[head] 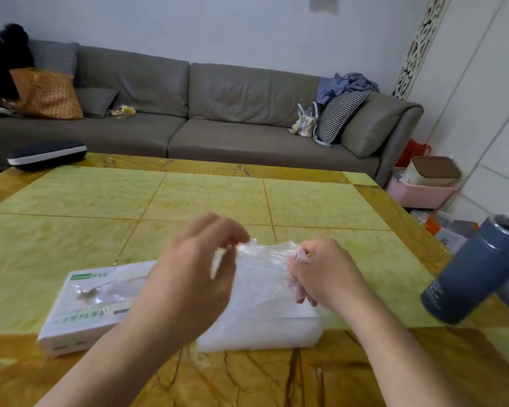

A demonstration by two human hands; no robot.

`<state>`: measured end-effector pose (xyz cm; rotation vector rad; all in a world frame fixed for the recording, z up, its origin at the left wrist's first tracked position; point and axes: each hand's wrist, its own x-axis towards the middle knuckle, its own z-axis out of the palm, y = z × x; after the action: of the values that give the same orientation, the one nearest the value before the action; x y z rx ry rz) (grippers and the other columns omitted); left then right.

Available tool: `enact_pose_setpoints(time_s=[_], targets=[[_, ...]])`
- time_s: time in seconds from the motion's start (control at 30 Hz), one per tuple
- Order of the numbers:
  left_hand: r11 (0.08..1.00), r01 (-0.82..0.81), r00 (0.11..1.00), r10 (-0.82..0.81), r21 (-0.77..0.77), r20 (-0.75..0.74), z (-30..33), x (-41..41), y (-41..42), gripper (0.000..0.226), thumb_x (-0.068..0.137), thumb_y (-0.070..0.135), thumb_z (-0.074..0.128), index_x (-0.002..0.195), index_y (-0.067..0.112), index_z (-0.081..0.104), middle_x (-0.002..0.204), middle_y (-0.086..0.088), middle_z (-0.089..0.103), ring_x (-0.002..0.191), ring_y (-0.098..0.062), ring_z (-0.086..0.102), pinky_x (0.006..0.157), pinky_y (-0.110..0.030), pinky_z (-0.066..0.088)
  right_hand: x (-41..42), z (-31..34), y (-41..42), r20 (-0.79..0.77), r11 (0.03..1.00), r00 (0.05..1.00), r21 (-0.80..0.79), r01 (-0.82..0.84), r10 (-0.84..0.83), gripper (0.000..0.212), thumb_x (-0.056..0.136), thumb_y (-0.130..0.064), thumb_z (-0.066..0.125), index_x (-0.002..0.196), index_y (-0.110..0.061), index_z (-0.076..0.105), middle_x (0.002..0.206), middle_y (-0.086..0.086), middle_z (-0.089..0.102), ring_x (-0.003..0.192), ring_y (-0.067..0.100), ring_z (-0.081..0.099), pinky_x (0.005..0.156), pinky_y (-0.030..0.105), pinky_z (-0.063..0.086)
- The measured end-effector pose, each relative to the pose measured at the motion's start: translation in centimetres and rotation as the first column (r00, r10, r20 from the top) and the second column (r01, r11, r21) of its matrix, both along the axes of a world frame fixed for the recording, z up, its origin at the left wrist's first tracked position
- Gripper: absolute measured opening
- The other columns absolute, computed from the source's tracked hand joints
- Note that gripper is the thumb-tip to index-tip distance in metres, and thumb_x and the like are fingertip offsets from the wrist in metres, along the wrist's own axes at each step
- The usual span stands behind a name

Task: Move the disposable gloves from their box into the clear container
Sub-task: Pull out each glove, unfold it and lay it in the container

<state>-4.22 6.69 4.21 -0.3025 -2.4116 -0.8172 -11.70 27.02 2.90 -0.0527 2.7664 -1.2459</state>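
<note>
The white glove box (86, 306) with green print lies flat on the table at the left, thin plastic showing through its top opening. To its right sits a stack of clear disposable gloves (262, 289), bulging up between my hands; the clear container (265, 336) shows as a frosted wall under it. My left hand (188, 277) hovers over the stack's left side, its fingers curled and pinching the film near the top. My right hand (321, 274) grips the stack's right top edge with curled fingers.
A dark blue-grey tumbler (476, 274) stands near the table's right edge. The yellow tiled table (188, 195) stretches back to a grey sofa (218, 113). A dark flat case (46, 154) lies at the far left. A pink bin (420, 192) sits on the floor at right.
</note>
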Motion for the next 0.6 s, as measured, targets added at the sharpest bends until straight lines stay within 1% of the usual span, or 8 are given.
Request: enact_pose_setpoints(time_s=[0.07, 0.13, 0.17, 0.23, 0.3, 0.4, 0.5, 0.6], targets=[[0.993, 0.067, 0.957, -0.037, -0.094, 0.288, -0.9, -1.2, 1.6, 0.021, 0.101, 0.021, 0.052, 0.109, 0.034, 0.068, 0.102, 0.021, 0.061, 0.089, 0.001, 0.059, 0.078, -0.013, 0.049, 0.2, -0.1, -0.1, 0.000, 0.997, 1.000, 0.076, -0.012, 0.012, 0.020, 0.097, -0.011, 0.047, 0.090, 0.002, 0.061, 0.059, 0.008, 0.072, 0.043, 0.023, 0.063, 0.046, 0.031, 0.044], [0.981, 0.087, 0.830, 0.025, -0.173, 0.557, -2.5, -2.5, 2.5, 0.026, 0.101, 0.021, 0.044, 0.107, 0.034, 0.067, 0.100, 0.016, 0.064, 0.087, -0.006, 0.063, 0.081, -0.030, 0.058, 0.4, -0.2, 0.0, 0.002, 0.993, 1.000, 0.118, -0.020, 0.020, 0.017, 0.099, -0.012, 0.050, 0.091, -0.002, 0.062, 0.064, 0.007, 0.074, 0.041, 0.018, 0.063, 0.042, 0.027, 0.042], [0.975, 0.105, 0.765, 0.047, -0.196, 0.642, -3.1, -3.1, 2.7, 0.029, 0.099, 0.019, 0.042, 0.107, 0.033, 0.066, 0.102, 0.013, 0.065, 0.089, -0.011, 0.065, 0.082, -0.035, 0.059, 0.4, -0.3, 0.0, 0.000, 0.991, 1.000, 0.129, -0.022, 0.022, 0.017, 0.100, -0.012, 0.052, 0.091, -0.004, 0.063, 0.068, 0.004, 0.075, 0.043, 0.015, 0.066, 0.041, 0.027, 0.044], [0.970, 0.139, 0.696, 0.049, -0.201, 0.717, -4.0, -3.9, 3.0, 0.033, 0.100, 0.018, 0.040, 0.113, 0.032, 0.067, 0.111, 0.011, 0.065, 0.090, -0.012, 0.064, 0.080, -0.031, 0.057, 0.3, -0.5, 0.1, -0.010, 0.982, 0.999, 0.189, -0.029, 0.031, 0.020, 0.103, -0.016, 0.056, 0.090, -0.005, 0.067, 0.071, 0.002, 0.076, 0.048, 0.016, 0.070, 0.043, 0.030, 0.054], [0.964, 0.167, 0.666, 0.044, -0.206, 0.745, -4.1, -4.4, 3.0, 0.033, 0.104, 0.019, 0.041, 0.119, 0.033, 0.067, 0.117, 0.009, 0.065, 0.090, -0.011, 0.062, 0.076, -0.024, 0.051, 0.1, -0.9, 0.0, -0.025, 0.966, 0.999, 0.256, -0.029, 0.036, 0.024, 0.102, -0.017, 0.057, 0.088, -0.002, 0.070, 0.071, 0.004, 0.075, 0.048, 0.017, 0.071, 0.049, 0.038, 0.061], [0.959, 0.206, 0.630, 0.021, -0.193, 0.777, -4.1, -5.2, 2.7, 0.026, 0.101, 0.026, 0.057, 0.124, 0.032, 0.066, 0.113, 0.012, 0.068, 0.097, -0.011, 0.065, 0.081, -0.024, 0.052, -0.3, -1.2, -0.2, -0.019, 0.939, 0.999, 0.344, -0.018, 0.026, 0.017, 0.098, -0.008, 0.061, 0.084, -0.006, 0.070, 0.072, 0.006, 0.074, 0.047, 0.018, 0.071, 0.051, 0.044, 0.063], [0.919, 0.303, 0.549, 0.049, -0.253, 0.834, -3.6, -5.9, 2.5, 0.050, 0.091, 0.021, 0.068, 0.137, 0.036, 0.056, 0.109, 0.016, 0.069, 0.100, -0.009, 0.065, 0.084, -0.028, 0.057, -0.3, -0.8, -0.5, -0.021, 0.891, 1.000, 0.454, -0.007, 0.019, 0.013, 0.089, 0.002, 0.067, 0.080, -0.007, 0.070, 0.066, 0.008, 0.072, 0.044, 0.019, 0.070, 0.051, 0.042, 0.064], [0.864, 0.362, 0.532, 0.116, -0.349, 0.839, -3.1, -6.4, 2.8, 0.065, 0.084, 0.030, 0.078, 0.141, 0.043, 0.050, 0.103, 0.017, 0.064, 0.100, -0.012, 0.065, 0.089, -0.033, 0.058, -0.2, -0.3, -0.7, -0.050, 0.841, 0.998, 0.541, 0.003, 0.028, 0.017, 0.081, 0.003, 0.076, 0.071, -0.006, 0.065, 0.064, 0.009, 0.067, 0.050, 0.025, 0.070, 0.053, 0.041, 0.064]])
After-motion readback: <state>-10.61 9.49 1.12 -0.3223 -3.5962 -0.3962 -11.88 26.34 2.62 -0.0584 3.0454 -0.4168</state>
